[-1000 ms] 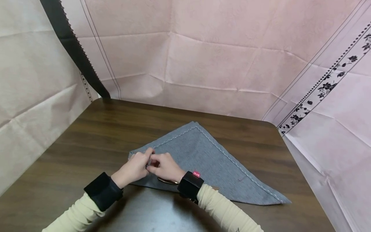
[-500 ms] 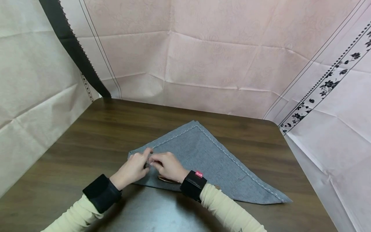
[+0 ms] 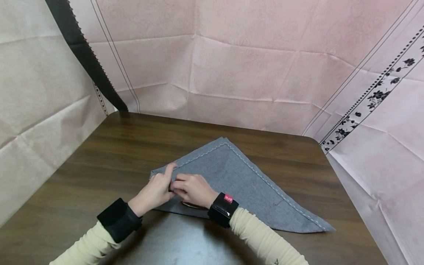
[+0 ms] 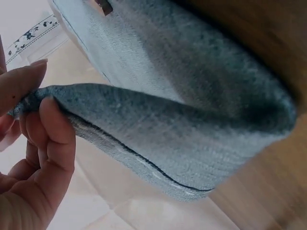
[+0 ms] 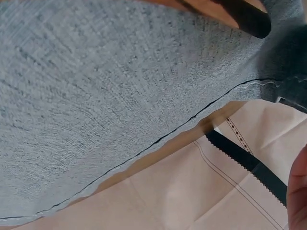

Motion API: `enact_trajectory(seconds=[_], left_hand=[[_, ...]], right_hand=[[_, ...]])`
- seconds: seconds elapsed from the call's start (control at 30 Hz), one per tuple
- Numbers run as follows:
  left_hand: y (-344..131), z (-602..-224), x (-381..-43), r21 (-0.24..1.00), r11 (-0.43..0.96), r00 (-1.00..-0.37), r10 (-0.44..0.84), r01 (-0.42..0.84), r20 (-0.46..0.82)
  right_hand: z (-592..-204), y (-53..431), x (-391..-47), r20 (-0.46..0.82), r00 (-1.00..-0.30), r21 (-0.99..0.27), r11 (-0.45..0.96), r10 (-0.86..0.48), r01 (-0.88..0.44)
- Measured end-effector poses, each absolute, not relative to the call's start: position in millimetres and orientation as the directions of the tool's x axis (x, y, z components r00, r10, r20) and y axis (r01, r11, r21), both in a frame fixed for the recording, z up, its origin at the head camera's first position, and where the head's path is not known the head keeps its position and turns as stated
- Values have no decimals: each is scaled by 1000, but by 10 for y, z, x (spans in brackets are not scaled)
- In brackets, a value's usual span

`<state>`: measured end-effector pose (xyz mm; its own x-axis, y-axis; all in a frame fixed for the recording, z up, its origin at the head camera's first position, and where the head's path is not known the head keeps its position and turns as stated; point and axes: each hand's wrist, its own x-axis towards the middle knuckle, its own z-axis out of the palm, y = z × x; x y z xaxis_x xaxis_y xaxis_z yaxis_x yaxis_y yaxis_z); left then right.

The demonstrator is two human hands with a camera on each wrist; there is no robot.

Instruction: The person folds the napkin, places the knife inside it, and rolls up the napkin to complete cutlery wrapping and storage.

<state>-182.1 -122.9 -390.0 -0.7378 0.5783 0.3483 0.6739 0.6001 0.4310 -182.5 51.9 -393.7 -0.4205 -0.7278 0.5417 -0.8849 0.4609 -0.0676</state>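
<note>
A folded grey-blue cloth (image 3: 238,184) with a pale stitched hem lies roughly as a triangle on the table. At its left corner my left hand (image 3: 154,191) pinches a raised fold, and in the left wrist view thumb and finger press that cloth edge (image 4: 144,112). My right hand (image 3: 195,188) is close against the left, fingers bent and tips near the left thumb. What lies between its fingertips is hidden; the right wrist view catches only a sliver of finger (image 5: 298,191). Beneath the right palm lies a copper-coloured, curved-edged object (image 3: 192,206), mostly covered.
The brown wooden table (image 3: 132,140) reaches past the cloth on all sides. Behind it hang creased pinkish sheets (image 3: 238,73) with a black strip (image 3: 86,55) at left. A small reddish mark (image 3: 277,203) shows on the cloth's right part.
The right fingertips stand slightly apart from the left hand half a second ago, then come against it again. The left forefinger lifts straighter. The cloth stays nearly in place.
</note>
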Motion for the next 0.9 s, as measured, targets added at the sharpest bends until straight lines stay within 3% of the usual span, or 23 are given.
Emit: enact_trajectory(seconds=[0.2, 0.47, 0.73, 0.9], left_hand=[[-1262, -3929, -1828, 344, 701, -781, 554, 625, 289], [-1242, -3965, -1839, 361, 671, -762, 567, 647, 312], [-1366, -4021, -1858, 276, 775, -823, 536, 569, 189], [-1414, -4061, -1851, 265, 800, -841, 529, 538, 112]], right_hand=[[-3930, 552, -1805, 541, -440, -70, 482, -717, -873], [-3875, 517, -1756, 476, -408, 129, 521, -779, -844], [-3652, 802, -1673, 570, -429, 55, 553, -701, -832], [-3571, 1075, -1610, 597, -406, 59, 542, -692, -838]])
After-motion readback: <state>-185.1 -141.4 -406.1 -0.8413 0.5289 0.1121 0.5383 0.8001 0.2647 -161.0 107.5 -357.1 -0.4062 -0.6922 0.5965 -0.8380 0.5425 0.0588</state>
